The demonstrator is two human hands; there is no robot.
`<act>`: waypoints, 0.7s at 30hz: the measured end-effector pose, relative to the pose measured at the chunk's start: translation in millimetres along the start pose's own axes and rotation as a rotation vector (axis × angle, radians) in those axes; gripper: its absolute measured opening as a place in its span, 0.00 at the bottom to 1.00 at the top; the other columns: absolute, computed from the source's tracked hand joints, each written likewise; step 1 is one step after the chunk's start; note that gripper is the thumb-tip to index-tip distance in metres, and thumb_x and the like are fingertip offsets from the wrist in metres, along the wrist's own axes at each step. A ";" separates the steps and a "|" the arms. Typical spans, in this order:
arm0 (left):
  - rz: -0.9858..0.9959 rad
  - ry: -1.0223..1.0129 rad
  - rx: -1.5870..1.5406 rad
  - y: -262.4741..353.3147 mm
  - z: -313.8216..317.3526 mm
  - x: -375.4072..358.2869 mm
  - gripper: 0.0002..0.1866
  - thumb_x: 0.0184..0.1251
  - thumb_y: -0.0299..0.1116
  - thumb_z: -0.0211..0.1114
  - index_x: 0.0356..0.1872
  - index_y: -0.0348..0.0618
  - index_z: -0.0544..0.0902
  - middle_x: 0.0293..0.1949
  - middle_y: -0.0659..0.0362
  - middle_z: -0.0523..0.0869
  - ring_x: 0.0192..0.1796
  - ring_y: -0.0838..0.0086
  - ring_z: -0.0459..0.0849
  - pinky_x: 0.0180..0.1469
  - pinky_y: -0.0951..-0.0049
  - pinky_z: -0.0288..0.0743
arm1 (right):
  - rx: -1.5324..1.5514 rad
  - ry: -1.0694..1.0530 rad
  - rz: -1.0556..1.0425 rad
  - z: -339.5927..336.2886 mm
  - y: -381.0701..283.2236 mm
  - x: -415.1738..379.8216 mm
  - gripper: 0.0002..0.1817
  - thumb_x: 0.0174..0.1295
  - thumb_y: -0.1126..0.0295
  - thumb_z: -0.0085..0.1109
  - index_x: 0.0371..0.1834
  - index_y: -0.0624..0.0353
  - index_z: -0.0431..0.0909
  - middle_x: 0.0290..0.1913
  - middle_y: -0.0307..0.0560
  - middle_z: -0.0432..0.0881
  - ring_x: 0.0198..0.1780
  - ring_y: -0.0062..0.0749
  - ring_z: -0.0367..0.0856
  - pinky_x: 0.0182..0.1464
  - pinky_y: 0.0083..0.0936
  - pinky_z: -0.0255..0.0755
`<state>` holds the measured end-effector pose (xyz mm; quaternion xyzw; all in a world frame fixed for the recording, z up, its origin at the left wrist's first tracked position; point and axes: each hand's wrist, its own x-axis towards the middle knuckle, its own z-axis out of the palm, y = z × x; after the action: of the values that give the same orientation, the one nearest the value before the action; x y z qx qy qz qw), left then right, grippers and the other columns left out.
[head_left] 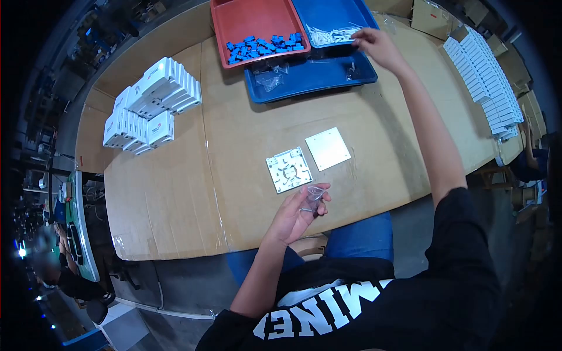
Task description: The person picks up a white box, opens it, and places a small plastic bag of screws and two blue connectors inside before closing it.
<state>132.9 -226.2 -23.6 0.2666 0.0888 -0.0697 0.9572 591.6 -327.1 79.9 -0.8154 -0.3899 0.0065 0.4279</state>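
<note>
My left hand [293, 218], near the table's front edge, is closed on a small clear plastic bag [314, 195]. Just beyond it lies a square white panel [289, 170] with its ribbed, slotted inner side up. A plain square white plate [328, 148] rests to the right of that panel. My right hand [379, 48] reaches to the right front corner of a blue tray [333, 11] that holds thin white pieces [331, 36]. Its fingertips are pinched together; whatever is between them is too small to make out.
A red tray [257, 17] contains blue connector pieces [263, 48]. In front sits another blue tray [310, 88] with clear bags. White boxed units [155, 105] are stacked at left, and white panels [483, 82] line the right side. Another person [67, 275] is at far left.
</note>
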 end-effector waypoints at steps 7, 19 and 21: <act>-0.028 0.012 -0.090 2.6 1.5 4.0 0.31 0.89 0.50 0.40 0.68 0.30 0.73 0.49 0.54 0.82 0.42 0.71 0.78 0.55 0.64 0.75 | -0.597 0.021 0.154 -3.4 57.3 84.8 0.13 0.66 0.66 0.65 0.51 0.58 0.86 0.39 0.52 0.89 0.43 0.38 0.89 0.48 0.34 0.80; -0.090 0.054 -0.112 6.7 2.7 3.3 0.35 0.87 0.55 0.41 0.73 0.31 0.69 0.53 0.54 0.81 0.46 0.71 0.81 0.59 0.63 0.75 | -0.172 0.291 0.022 -16.2 51.1 94.0 0.06 0.59 0.73 0.66 0.36 0.63 0.89 0.33 0.48 0.90 0.35 0.31 0.87 0.40 0.30 0.80; -0.041 0.005 -0.164 6.6 3.2 2.5 0.34 0.87 0.53 0.42 0.74 0.31 0.68 0.54 0.54 0.81 0.46 0.71 0.81 0.60 0.63 0.74 | 0.049 0.288 -0.024 -8.9 39.5 66.6 0.05 0.64 0.76 0.64 0.36 0.64 0.88 0.31 0.40 0.87 0.32 0.23 0.82 0.37 0.23 0.76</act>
<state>137.0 -222.5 -18.1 0.1858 0.1022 -0.0811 0.9739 665.9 -303.6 79.3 -0.7923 -0.3340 -0.1062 0.4994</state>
